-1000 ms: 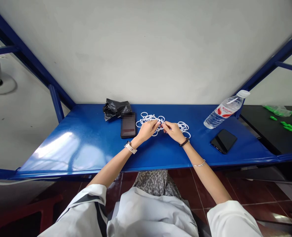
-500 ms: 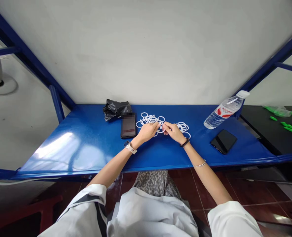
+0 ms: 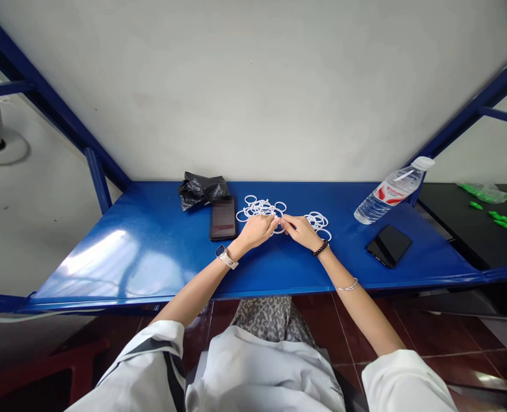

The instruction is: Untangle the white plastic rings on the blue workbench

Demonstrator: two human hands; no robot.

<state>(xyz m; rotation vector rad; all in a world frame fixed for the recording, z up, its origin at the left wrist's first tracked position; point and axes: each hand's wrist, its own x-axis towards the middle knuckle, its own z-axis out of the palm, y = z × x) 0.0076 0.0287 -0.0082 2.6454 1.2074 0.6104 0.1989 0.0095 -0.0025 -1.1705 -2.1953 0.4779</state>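
My left hand (image 3: 257, 230) and my right hand (image 3: 300, 231) meet fingertip to fingertip over the blue table. Between them is a white ring (image 3: 278, 230), pinched by the closed fingers of both hands; its upper part is partly hidden by the fingertips. Behind my left hand lies a loose pile of several white rings (image 3: 260, 207). A smaller group of white rings (image 3: 317, 220) lies just behind and to the right of my right hand, partly covered by it.
On the blue table (image 3: 150, 229), a phone (image 3: 223, 218) and crumpled black bag (image 3: 199, 190) lie left of the rings. To the right are a tilted water bottle (image 3: 393, 191) and black phone (image 3: 389, 246). Green pieces (image 3: 500, 219) lie on a dark surface farther right.
The fingers of my right hand have shifted slightly left, closer to my left fingertips. My left hand has barely moved, and both ring piles are unchanged.
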